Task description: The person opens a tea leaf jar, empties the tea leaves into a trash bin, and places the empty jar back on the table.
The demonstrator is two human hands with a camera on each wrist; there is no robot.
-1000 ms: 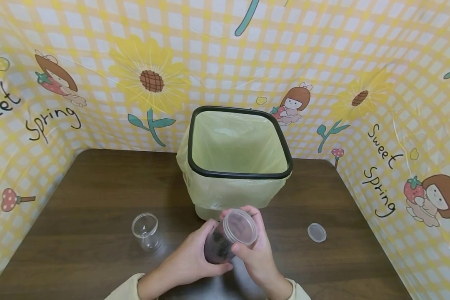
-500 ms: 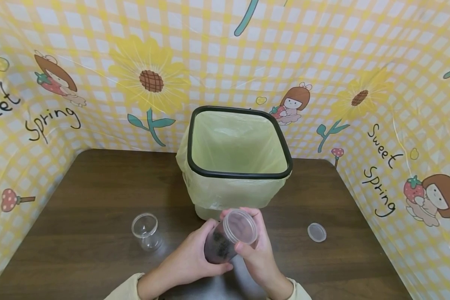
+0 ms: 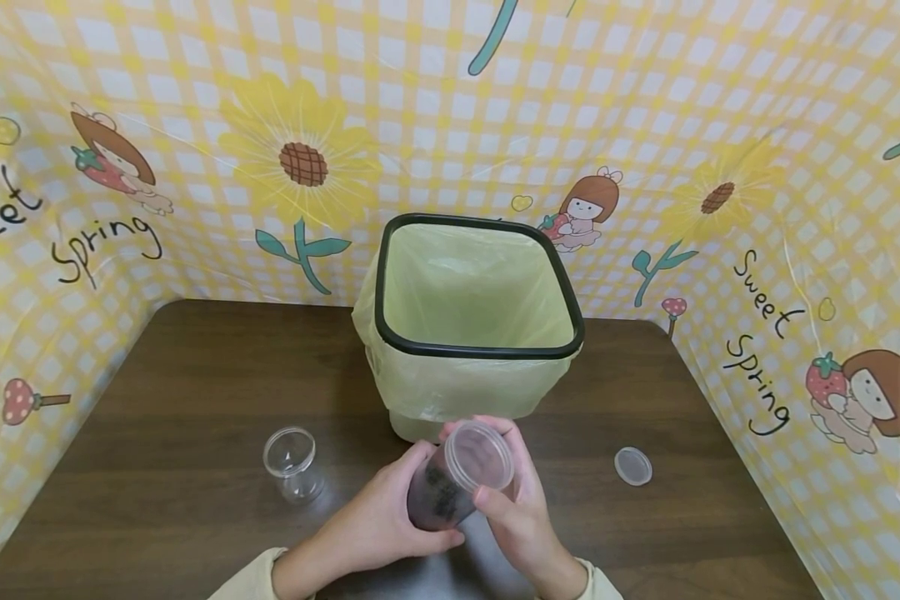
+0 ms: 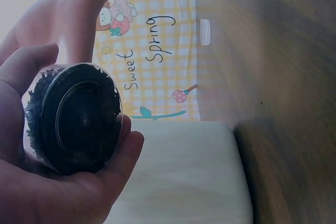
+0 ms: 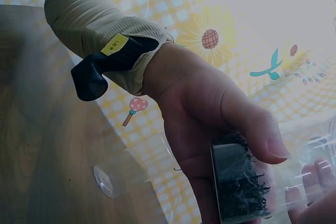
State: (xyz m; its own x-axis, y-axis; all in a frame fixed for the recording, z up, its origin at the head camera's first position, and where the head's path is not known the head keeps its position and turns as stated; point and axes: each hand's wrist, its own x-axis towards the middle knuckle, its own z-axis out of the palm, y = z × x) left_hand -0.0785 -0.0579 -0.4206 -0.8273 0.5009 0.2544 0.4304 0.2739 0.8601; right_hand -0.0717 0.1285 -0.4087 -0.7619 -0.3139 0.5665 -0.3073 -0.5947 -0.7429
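Leaning just before the bag-lined trash bin point(image 3: 480, 353), the clear plastic jar point(image 3: 459, 482), clasped in the curled fingers of left hand point(image 3: 390, 515) and right hand point(image 3: 523, 508), could spill dark shreds point(image 5: 239, 187) onto the table point(image 3: 195, 400) if overtipped.

Bare wrists point(image 3: 297, 572) emerge from long cream fabric sleeves point(image 3: 251, 578) as the left hand point(image 3: 386, 518) and the right hand point(image 3: 527, 518) angle inward close together, the fingers point(image 3: 418, 454) of both curled in a grip, the right thumb point(image 3: 492, 503) pointing toward the left hand.
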